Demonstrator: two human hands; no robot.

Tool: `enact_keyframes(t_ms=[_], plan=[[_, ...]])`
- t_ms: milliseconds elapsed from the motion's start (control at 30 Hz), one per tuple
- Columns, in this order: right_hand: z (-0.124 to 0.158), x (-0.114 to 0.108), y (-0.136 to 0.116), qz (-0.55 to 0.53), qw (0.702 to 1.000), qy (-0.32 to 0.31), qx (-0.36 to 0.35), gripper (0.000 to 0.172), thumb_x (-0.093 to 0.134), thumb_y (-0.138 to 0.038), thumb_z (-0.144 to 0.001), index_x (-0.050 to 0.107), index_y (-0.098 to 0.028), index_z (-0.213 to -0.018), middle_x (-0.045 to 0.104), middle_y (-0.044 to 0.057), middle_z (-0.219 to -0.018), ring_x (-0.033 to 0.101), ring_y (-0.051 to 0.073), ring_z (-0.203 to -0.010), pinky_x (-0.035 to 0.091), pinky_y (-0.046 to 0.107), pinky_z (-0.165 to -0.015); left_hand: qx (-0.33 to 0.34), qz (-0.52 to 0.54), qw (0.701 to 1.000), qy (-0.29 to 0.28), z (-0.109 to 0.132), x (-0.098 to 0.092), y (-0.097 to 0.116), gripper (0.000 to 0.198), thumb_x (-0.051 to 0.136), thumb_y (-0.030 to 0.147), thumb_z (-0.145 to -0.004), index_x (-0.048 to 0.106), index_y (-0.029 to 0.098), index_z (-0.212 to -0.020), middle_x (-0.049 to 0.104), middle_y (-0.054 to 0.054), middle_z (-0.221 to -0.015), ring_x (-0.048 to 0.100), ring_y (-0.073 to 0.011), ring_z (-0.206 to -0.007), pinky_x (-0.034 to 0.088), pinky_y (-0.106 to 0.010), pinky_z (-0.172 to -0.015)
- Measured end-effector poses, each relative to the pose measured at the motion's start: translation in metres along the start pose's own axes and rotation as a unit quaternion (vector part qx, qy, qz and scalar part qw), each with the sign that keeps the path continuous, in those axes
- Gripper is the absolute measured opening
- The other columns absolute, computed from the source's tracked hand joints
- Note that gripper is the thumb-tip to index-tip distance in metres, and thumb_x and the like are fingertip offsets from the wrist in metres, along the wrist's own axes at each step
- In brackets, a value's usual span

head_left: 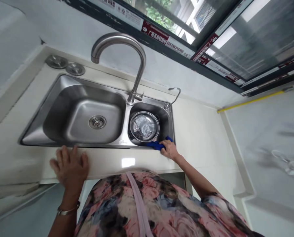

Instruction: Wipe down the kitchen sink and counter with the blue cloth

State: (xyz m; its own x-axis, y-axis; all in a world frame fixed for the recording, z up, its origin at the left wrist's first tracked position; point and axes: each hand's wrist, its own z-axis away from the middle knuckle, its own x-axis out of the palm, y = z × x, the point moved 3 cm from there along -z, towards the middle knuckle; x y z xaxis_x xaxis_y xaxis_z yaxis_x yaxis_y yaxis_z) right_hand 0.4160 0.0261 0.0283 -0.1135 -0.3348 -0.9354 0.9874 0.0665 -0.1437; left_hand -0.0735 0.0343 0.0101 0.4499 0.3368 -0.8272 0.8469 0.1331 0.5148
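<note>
My right hand (169,149) grips a blue cloth (155,145) at the front rim of the small right basin. Part of the cloth hangs over the rim, and the fingertips are partly hidden in it. Inside that basin sits a round metal strainer basket (145,126) with a crumpled clear plastic piece (147,124) in it. My left hand (71,164) lies with fingers spread on the pale countertop (107,161), just in front of the large left basin (87,121). That hand holds nothing and is slightly blurred.
A tall curved faucet (142,62) rises behind the divider between the basins. Beside the right basin stands a thin small spout (176,95). Two round metal drain covers (75,68) lie at the back left corner. A window frame (176,46) and a yellow pipe (250,101) run along the walls.
</note>
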Motion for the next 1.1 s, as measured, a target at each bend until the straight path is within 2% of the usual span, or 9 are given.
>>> enact_keyframes(t_ms=[133, 233, 333, 467, 633, 733, 833, 967, 1100], plan=[[0.025, -0.021, 0.042, 0.13, 0.991, -0.042, 0.01, 0.047, 0.057, -0.029, -0.092, 0.072, -0.021, -0.136, 0.067, 0.016, -0.142, 0.054, 0.036, -0.129, 0.042, 0.049, -0.104, -0.011, 0.002, 1.0, -0.005, 0.001, 0.002, 0.0, 0.064, 0.044, 0.052, -0.107, 0.056, 0.01, -0.154, 0.041, -0.027, -0.169, 0.029, -0.0393, -0.164, 0.017, -0.068, -0.134], [0.015, -0.031, 0.051, 0.181, 0.98, -0.083, 0.016, 0.051, 0.053, -0.028, -0.097, 0.066, -0.025, -0.147, 0.058, 0.015, -0.156, 0.048, 0.036, -0.137, 0.039, 0.05, -0.106, -0.024, 0.002, 1.0, -0.013, 0.001, 0.001, -0.001, 0.066, 0.046, 0.055, -0.105, 0.057, 0.011, -0.153, 0.042, -0.025, -0.169, 0.03, -0.0408, -0.163, 0.017, -0.07, -0.133], [-0.018, -0.039, 0.055, 0.219, 0.97, -0.095, 0.044, 0.055, 0.049, -0.025, -0.101, 0.059, -0.027, -0.155, 0.05, 0.016, -0.164, 0.043, 0.037, -0.142, 0.037, 0.051, -0.11, -0.032, -0.003, 0.999, -0.031, -0.001, 0.001, -0.002, 0.069, 0.048, 0.057, -0.103, 0.058, 0.009, -0.152, 0.042, -0.027, -0.168, 0.03, -0.043, -0.163, 0.018, -0.072, -0.132], [-0.085, -0.058, 0.067, 0.228, 0.969, -0.052, 0.078, 0.051, 0.037, -0.023, -0.107, 0.058, -0.026, -0.154, 0.047, 0.016, -0.167, 0.039, 0.036, -0.144, 0.035, 0.053, -0.112, -0.03, -0.015, 0.999, -0.04, -0.003, 0.0, -0.001, 0.071, 0.049, 0.058, -0.103, 0.059, 0.006, -0.15, 0.044, -0.03, -0.166, 0.032, -0.0463, -0.161, 0.022, -0.075, -0.129], [-0.17, -0.084, 0.076, 0.191, 0.979, 0.022, 0.068, 0.049, 0.031, -0.015, -0.11, 0.064, -0.014, -0.145, 0.054, 0.025, -0.157, 0.04, 0.035, -0.139, 0.032, 0.057, -0.114, -0.041, -0.024, 0.998, -0.039, -0.003, -0.002, 0.001, 0.071, 0.048, 0.058, -0.103, 0.061, 0.005, -0.148, 0.049, -0.031, -0.162, 0.036, -0.0464, -0.159, 0.024, -0.074, -0.13], [-0.193, -0.077, 0.074, 0.189, 0.981, 0.01, 0.048, 0.053, 0.025, -0.011, -0.109, 0.059, -0.005, -0.149, 0.049, 0.031, -0.16, 0.033, 0.036, -0.146, 0.023, 0.065, -0.119, -0.041, -0.027, 0.998, -0.045, -0.001, -0.001, -0.001, 0.07, 0.049, 0.057, -0.103, 0.06, 0.005, -0.149, 0.047, -0.031, -0.163, 0.035, -0.0464, -0.16, 0.023, -0.074, -0.13], [-0.191, -0.053, 0.069, 0.181, 0.982, -0.032, 0.031, 0.055, 0.029, -0.007, -0.105, 0.057, -0.007, -0.153, 0.039, 0.027, -0.17, 0.032, 0.036, -0.152, 0.019, 0.067, -0.124, -0.032, -0.035, 0.998, -0.046, 0.0, 0.0, -0.004, 0.069, 0.052, 0.056, -0.102, 0.06, 0.006, -0.149, 0.047, -0.03, -0.164, 0.034, -0.0461, -0.16, 0.022, -0.075, -0.13], [-0.162, -0.016, 0.053, 0.171, 0.98, -0.091, 0.043, 0.047, 0.049, -0.019, -0.1, 0.07, -0.012, -0.142, 0.062, 0.026, -0.151, 0.045, 0.042, -0.146, 0.03, 0.07, -0.123, -0.033, -0.042, 0.997, -0.052, -0.001, 0.0, -0.005, 0.071, 0.052, 0.057, -0.101, 0.059, 0.006, -0.15, 0.047, -0.031, -0.163, 0.035, -0.0475, -0.16, 0.024, -0.076, -0.128], [-0.115, 0.009, 0.026, 0.196, 0.956, -0.213, 0.048, 0.047, 0.056, -0.018, -0.093, 0.075, -0.016, -0.135, 0.071, 0.022, -0.14, 0.045, 0.043, -0.15, 0.03, 0.072, -0.124, -0.042, -0.032, 0.997, -0.058, -0.003, -0.002, -0.002, 0.071, 0.049, 0.057, -0.102, 0.06, 0.004, -0.148, 0.047, -0.031, -0.163, 0.035, -0.0468, -0.16, 0.024, -0.074, -0.13]])
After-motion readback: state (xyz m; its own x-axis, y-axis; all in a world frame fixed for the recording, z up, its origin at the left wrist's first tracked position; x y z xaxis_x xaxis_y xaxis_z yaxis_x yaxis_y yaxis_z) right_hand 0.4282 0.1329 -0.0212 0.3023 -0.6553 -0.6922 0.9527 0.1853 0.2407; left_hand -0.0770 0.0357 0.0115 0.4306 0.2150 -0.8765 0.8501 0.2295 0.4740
